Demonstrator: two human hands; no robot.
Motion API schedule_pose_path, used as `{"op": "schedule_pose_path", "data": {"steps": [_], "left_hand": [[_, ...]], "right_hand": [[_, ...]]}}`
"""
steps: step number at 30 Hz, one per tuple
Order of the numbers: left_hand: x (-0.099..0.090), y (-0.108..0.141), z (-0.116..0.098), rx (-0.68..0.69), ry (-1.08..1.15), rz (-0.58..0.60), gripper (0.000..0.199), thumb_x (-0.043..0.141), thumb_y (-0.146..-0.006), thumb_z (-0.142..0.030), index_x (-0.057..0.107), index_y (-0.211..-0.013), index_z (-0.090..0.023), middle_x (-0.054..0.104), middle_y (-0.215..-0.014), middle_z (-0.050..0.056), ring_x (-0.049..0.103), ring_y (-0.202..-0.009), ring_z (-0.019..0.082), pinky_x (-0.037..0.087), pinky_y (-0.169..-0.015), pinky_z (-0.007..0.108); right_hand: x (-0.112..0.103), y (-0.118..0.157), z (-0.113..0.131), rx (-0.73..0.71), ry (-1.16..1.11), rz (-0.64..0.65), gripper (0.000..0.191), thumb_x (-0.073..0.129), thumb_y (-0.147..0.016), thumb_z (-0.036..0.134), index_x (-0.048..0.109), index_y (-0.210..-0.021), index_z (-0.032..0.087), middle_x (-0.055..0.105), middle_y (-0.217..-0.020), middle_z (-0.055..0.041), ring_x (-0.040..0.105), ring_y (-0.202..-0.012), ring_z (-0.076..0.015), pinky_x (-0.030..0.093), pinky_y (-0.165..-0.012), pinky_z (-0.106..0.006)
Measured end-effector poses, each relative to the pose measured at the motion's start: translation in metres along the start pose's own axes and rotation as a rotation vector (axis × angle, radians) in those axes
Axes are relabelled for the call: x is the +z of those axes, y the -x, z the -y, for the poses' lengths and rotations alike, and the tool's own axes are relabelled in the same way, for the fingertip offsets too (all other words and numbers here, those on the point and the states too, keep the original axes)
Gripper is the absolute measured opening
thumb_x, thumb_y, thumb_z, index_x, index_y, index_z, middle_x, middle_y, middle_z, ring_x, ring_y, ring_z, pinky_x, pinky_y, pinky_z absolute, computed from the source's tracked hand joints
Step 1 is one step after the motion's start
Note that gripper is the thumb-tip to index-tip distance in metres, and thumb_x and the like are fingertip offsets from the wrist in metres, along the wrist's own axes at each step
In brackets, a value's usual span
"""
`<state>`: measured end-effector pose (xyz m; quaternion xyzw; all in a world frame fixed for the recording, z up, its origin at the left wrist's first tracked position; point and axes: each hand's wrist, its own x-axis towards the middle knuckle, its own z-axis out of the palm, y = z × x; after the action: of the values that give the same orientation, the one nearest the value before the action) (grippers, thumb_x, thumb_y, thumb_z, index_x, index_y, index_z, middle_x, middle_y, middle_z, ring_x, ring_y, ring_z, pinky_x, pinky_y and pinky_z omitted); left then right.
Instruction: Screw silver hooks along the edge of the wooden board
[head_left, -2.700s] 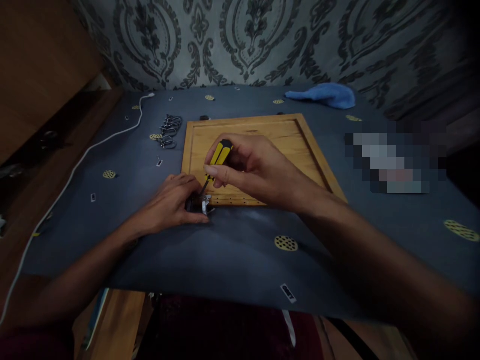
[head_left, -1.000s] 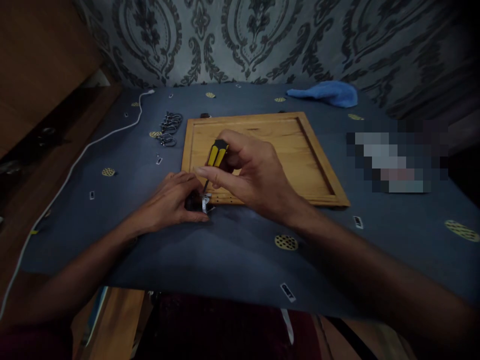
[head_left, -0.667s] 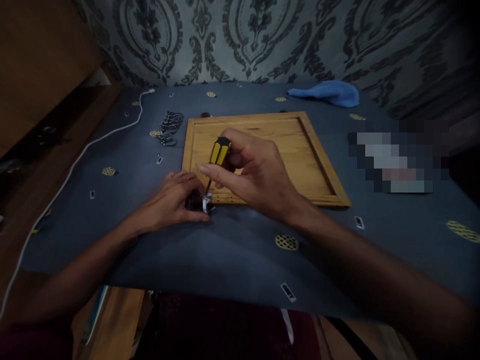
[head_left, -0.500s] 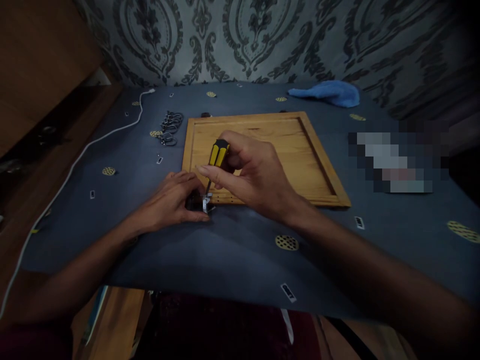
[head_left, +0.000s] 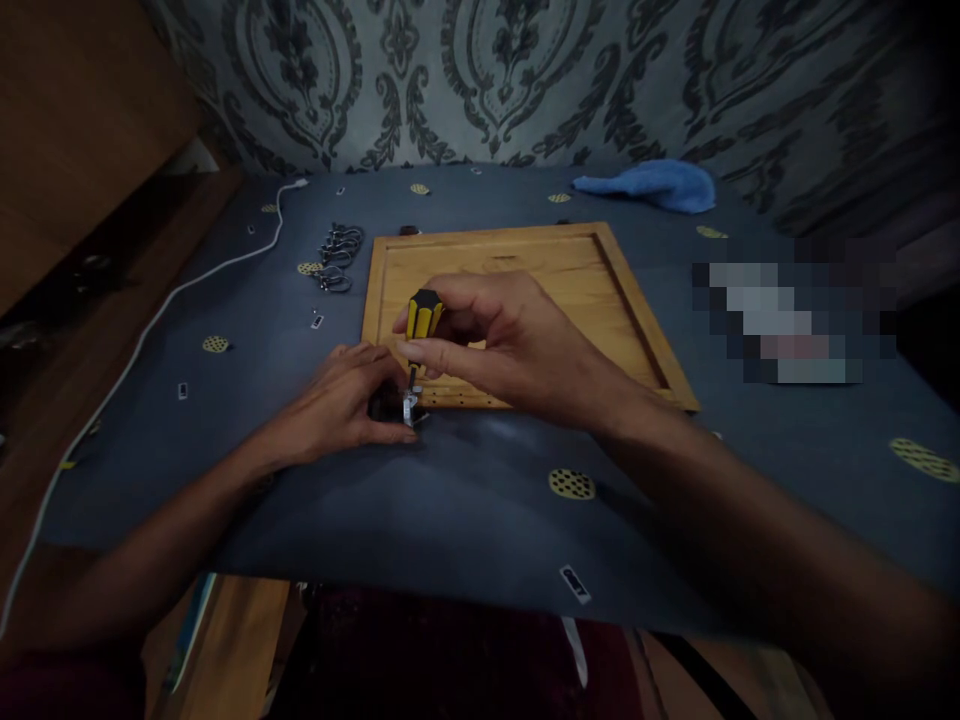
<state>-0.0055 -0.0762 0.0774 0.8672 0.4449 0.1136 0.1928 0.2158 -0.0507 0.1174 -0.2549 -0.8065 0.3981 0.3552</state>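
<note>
Right hand (head_left: 502, 330) here, mid-frame, fingers closed around the yellow-and-black screwdriver (head_left: 424, 315), its shaft down at the silver metal piece (head_left: 409, 406) by the wooden board's (head_left: 577, 270) lower-left corner! Left hand (head_left: 341, 402) curls alongside, thumb and fingers bent about that piece; whether they grip it, I can't tell. Below the board's near edge, dark blue tablecloth (head_left: 465, 510) runs to its own edge at lower centre; wire loops (head_left: 337, 255) sit just left. Lettered label print (head_left: 575, 584), lower centre-right: too blurred to read!

Probably a home: ornate backdrop (head_left: 499, 70), printed cloth (head_left: 450, 510).
</note>
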Motion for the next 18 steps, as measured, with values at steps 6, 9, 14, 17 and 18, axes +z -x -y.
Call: {"op": "schedule_pose_path", "data": {"steps": [6, 9, 14, 17, 18], "left_hand": [[0.0, -0.001, 0.0, -0.003, 0.006, 0.015, 0.043, 0.077, -0.082, -0.057, 0.066, -0.104, -0.022, 0.068, -0.106, 0.005, 0.061, -0.1, 0.029, 0.045, -0.089, 0.045], [0.0, -0.001, 0.001, 0.009, 0.001, 0.011, 0.042, 0.076, -0.083, -0.058, 0.065, -0.1, -0.022, 0.068, -0.105, 0.005, 0.061, -0.099, 0.028, 0.045, -0.089, 0.045], [-0.002, -0.002, 0.0, 0.005, 0.006, 0.016, 0.04, 0.078, -0.082, -0.056, 0.065, -0.097, -0.021, 0.068, -0.106, 0.006, 0.061, -0.1, 0.029, 0.045, -0.087, 0.045], [-0.002, -0.001, 0.0, 0.005, 0.023, 0.014, 0.041, 0.077, -0.082, -0.057, 0.065, -0.099, -0.022, 0.068, -0.103, 0.005, 0.061, -0.099, 0.029, 0.045, -0.089, 0.045], [-0.001, -0.001, 0.0, 0.009, 0.026, 0.013, 0.042, 0.077, -0.082, -0.058, 0.065, -0.101, -0.022, 0.068, -0.103, 0.005, 0.061, -0.098, 0.029, 0.045, -0.09, 0.045]], "right_hand": [[0.005, 0.0, 0.001, 0.058, -0.001, -0.088, 0.026, 0.074, -0.092, 0.037, 0.057, -0.081, 0.021, 0.061, -0.073, 0.0013, 0.057, -0.07, -0.0151, 0.043, -0.058, -0.027], [0.0, -0.002, 0.002, 0.017, -0.047, -0.036, 0.014, 0.072, -0.093, 0.028, 0.061, -0.092, 0.021, 0.062, -0.075, 0.0029, 0.06, -0.071, -0.014, 0.045, -0.061, -0.026], [-0.006, -0.002, 0.004, -0.017, -0.109, 0.073, 0.004, 0.067, -0.094, 0.02, 0.063, -0.093, 0.019, 0.067, -0.079, 0.0014, 0.065, -0.071, -0.0144, 0.049, -0.065, -0.028], [-0.001, -0.001, 0.005, 0.0, 0.032, -0.019, 0.017, 0.071, -0.094, 0.028, 0.059, -0.084, 0.021, 0.066, -0.075, 0.0012, 0.062, -0.07, -0.0159, 0.046, -0.062, -0.029], [0.002, -0.001, 0.005, -0.009, 0.097, -0.061, 0.022, 0.073, -0.093, 0.03, 0.057, -0.081, 0.022, 0.064, -0.073, 0.0019, 0.06, -0.069, -0.0159, 0.044, -0.062, -0.029]]}}
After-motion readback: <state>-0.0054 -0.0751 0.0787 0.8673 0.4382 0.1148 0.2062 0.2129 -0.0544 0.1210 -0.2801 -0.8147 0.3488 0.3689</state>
